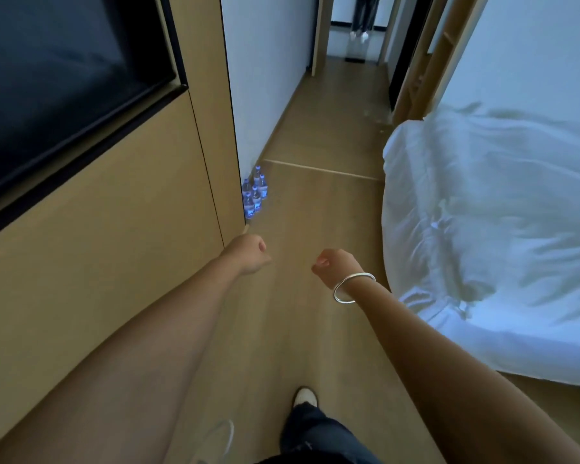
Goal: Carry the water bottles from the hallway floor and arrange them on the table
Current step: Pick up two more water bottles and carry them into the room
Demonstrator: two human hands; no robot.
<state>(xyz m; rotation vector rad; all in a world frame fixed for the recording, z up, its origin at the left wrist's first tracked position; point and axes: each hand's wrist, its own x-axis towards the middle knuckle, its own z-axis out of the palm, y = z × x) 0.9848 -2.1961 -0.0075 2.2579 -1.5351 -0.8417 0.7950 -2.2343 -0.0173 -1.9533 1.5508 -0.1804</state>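
While nothing is yet in either grasp, both arms reach forward over the wooden floor (315, 202). Left hand (248, 254): fingers curled loosely inward, holding nothing. Right hand (334, 264): likewise loosely curled and empty, with a silver bangle (352, 288) round the wrist. Beyond the left fingertips and a little to their left, well out of reach: the water bottles (254, 194), a tight upright cluster on the floor, hard against the foot of the white wall (265, 78) where it meets the wood-panelled cabinet (98, 246). About five or six, clear plastic with blue labels and blue caps; exact count hard to tell from such a blurred, small patch. Off to the right of the right fingers: a bed with rumpled white bedding (499, 212). No table in view. Judged as handling: full by the look of them, so moderately heavy each; thin plastic walls likely to give under a squeeze, smooth and perhaps slippery. Best taken round the body at or just above the label, or pinched at the stiffer neck below the cap to carry more than one per hand. Closely packed, so easy to knock neighbours over; outermost ones first.
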